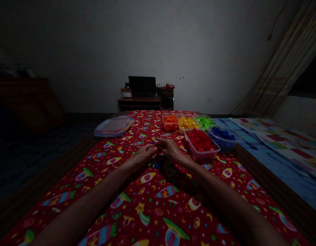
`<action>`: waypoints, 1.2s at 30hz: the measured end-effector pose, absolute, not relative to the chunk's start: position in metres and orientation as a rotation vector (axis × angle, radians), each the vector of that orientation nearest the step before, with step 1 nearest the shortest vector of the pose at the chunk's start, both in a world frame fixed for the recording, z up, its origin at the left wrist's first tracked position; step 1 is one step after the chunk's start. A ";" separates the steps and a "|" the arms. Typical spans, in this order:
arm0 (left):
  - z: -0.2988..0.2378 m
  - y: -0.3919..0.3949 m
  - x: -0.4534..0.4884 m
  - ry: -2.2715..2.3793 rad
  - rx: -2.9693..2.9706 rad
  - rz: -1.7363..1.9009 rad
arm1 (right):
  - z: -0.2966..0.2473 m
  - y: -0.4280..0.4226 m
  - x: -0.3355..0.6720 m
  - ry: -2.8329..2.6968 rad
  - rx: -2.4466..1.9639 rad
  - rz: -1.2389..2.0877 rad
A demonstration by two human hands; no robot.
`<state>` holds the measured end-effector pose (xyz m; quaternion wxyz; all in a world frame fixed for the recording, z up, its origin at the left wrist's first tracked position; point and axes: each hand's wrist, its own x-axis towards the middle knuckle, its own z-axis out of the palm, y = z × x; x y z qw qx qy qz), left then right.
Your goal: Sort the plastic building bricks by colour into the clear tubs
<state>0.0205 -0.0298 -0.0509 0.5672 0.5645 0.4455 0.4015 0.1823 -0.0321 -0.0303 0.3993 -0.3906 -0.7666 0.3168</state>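
My left hand [145, 153] and my right hand [170, 149] meet over the middle of the red patterned tablecloth [150, 191]. The left fingers are curled, with their tips against those of the right hand. My right hand is bent inward, its index finger reaching over the left fingertips. A bit of blue shows just behind the fingers, but what they pinch is too dark and small to make out. Small blue pieces [156, 165] lie on the cloth just below the hands. Nearest to my right hand stands a clear tub of red pieces [201, 140].
Beyond it are clear tubs of orange pieces [170, 123], yellow pieces [188, 123] and green pieces [204, 121]. A round bowl of blue pieces [223, 134] stands at the right edge. Stacked plastic lids [114, 126] lie at the far left. A bed [280, 147] adjoins the table's right side.
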 end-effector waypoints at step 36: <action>0.011 0.051 0.047 1.086 1.605 0.999 | -0.020 -0.024 0.210 -2.028 -1.179 0.371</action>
